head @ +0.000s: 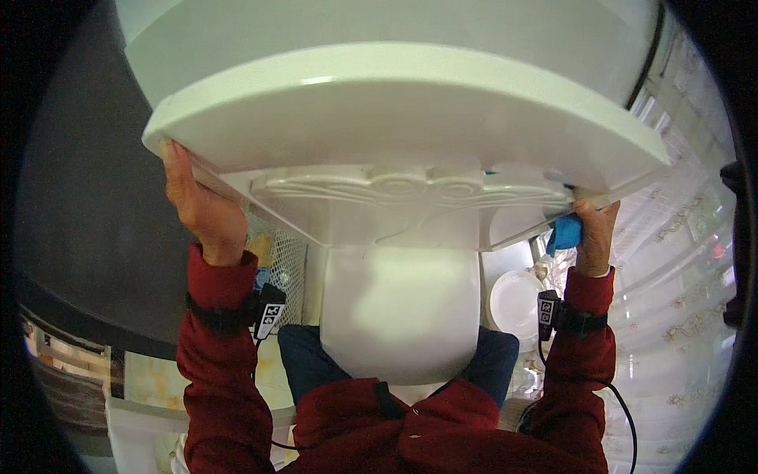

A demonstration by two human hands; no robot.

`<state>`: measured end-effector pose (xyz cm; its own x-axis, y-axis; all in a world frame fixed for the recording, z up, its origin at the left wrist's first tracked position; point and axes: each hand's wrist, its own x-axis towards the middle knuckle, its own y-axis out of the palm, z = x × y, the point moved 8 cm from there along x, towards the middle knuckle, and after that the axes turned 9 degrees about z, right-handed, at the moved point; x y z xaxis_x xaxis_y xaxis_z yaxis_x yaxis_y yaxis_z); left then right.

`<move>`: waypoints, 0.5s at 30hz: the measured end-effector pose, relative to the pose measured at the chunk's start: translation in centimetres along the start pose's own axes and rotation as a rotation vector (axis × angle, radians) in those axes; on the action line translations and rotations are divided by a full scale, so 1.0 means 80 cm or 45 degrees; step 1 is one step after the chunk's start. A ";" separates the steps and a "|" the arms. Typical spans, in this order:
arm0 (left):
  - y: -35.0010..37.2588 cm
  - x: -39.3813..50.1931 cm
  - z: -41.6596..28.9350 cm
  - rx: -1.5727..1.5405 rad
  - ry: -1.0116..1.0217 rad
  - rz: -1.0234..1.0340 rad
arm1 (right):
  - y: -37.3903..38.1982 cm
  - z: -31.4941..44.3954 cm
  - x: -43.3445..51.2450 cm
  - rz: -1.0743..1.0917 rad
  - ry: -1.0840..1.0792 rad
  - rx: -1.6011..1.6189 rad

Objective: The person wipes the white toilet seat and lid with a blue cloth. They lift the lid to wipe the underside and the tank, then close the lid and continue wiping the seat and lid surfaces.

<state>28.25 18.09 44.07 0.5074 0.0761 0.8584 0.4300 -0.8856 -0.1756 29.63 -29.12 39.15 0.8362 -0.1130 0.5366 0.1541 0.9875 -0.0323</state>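
Observation:
A glossy white piece of furniture, which looks like a chair, stands before me. Its broad curved top panel [408, 127] spans the upper view, with a carved scroll rail [426, 186] below and a smooth rounded seat-like part [402, 308] between my knees. My left hand [204, 207] grips the left end of the top panel, thumb on the near face, other fingers hidden. At the right end, my right hand [597, 231] holds a blue cloth [567, 234] against the panel's edge; its fingertips are mostly hidden.
A large dark surface [100, 207] lies on the left, with a white mesh basket [290, 266] nearer the middle. White plates [515, 305] sit right of the seat. A sheer patterned curtain [669, 332] hangs along the right. Behind the panel is a large pale surface [402, 23].

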 end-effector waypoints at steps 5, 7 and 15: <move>-0.020 0.002 -0.010 -0.029 0.034 -0.219 | 0.013 0.028 0.003 0.043 0.018 -0.267; -0.018 0.010 -0.015 -0.075 0.024 -0.154 | 0.022 0.035 0.006 0.046 0.011 -0.267; -0.035 0.003 0.003 0.017 -0.131 -0.264 | 0.017 0.093 0.011 -0.005 -0.221 -0.228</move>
<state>27.37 20.70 44.67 0.4800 0.3028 0.8233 0.5425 -0.8400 -0.0073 26.70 -27.09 45.85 0.7350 -0.0806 0.6733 0.2608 0.9501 -0.1709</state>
